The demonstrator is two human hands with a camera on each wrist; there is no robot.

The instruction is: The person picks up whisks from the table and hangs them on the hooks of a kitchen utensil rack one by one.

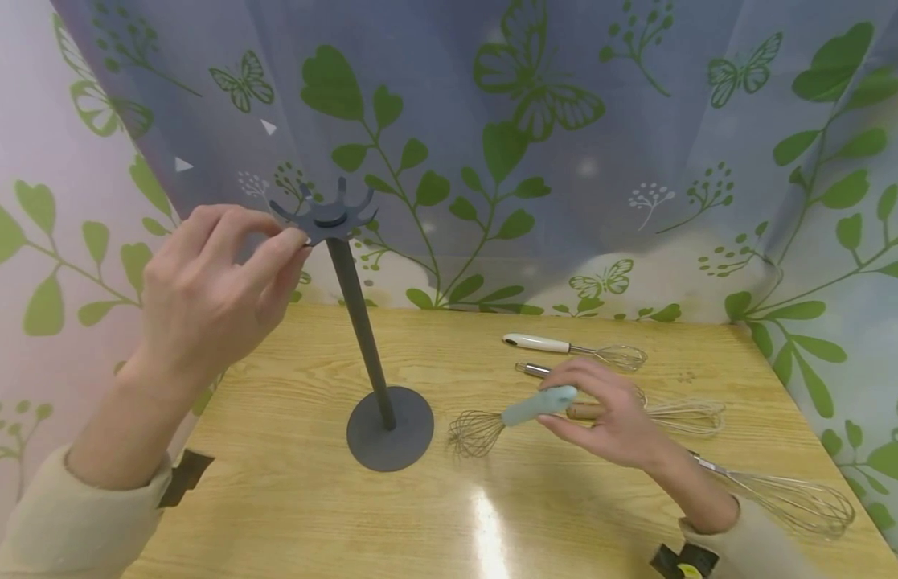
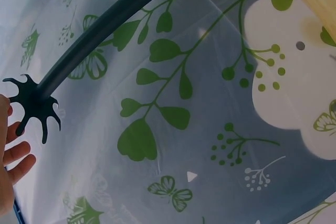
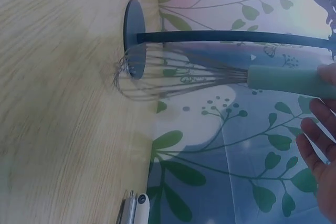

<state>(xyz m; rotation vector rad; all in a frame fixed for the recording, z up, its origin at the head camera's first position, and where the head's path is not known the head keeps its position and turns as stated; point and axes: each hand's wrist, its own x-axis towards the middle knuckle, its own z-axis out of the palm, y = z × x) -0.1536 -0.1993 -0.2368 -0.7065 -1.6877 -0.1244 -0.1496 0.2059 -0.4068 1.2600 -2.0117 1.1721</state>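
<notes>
Pale-teal whisk (image 1: 521, 411) is pinched by its handle in the right hand (image 1: 608, 414), wire end near the round base (image 1: 408, 445) of that dark stand (image 1: 359, 322), while the left hand (image 1: 210, 281) pinches the stand's pronged top (image 1: 330, 219), and the yellow mark (image 1: 689, 570) on the black wrist strap (image 1: 702, 556) is too tiny to read.

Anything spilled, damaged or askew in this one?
Nothing clearly stands out: I see no spill or breakage. The dark stand appears slanted in the head view, but its base seems flat on the table, so that may be just the camera's angle.
</notes>
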